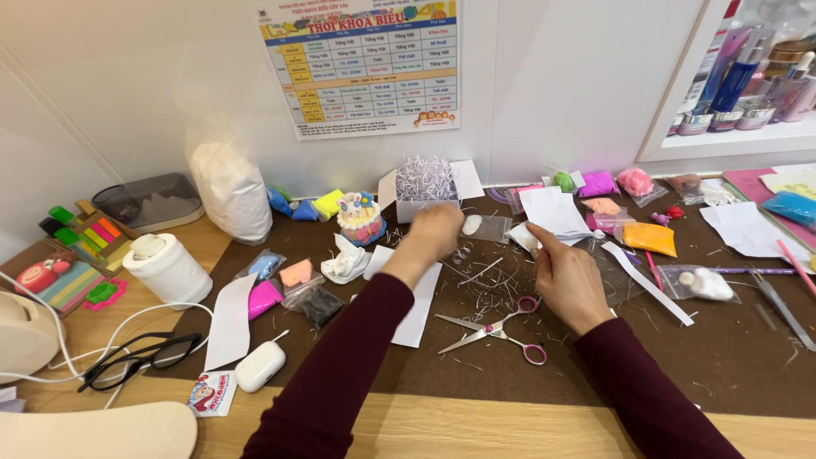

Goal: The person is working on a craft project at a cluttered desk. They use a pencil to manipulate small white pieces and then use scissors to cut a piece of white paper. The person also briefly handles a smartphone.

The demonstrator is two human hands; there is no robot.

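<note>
My left hand [435,231] reaches out to a small white box [425,189] heaped with shredded white paper at the wall, fingers curled at its front; whether it pinches any shreds I cannot tell. My right hand [568,280] rests on the brown mat [731,357], forefinger pointing at a stack of white paper sheets [554,212]. Pink-handled scissors [495,330] lie open on the mat just below both hands, among loose paper shreds [484,285]. A small decorated clay cake with a bunny figure [360,218] stands left of the box.
Bags of coloured clay [289,285] lie left and along the back; an orange one [649,239] sits right. A tissue roll [167,268], black glasses [140,361], a white earbud case [259,365], a white bag [231,191] and long paper strips [648,282] surround the mat.
</note>
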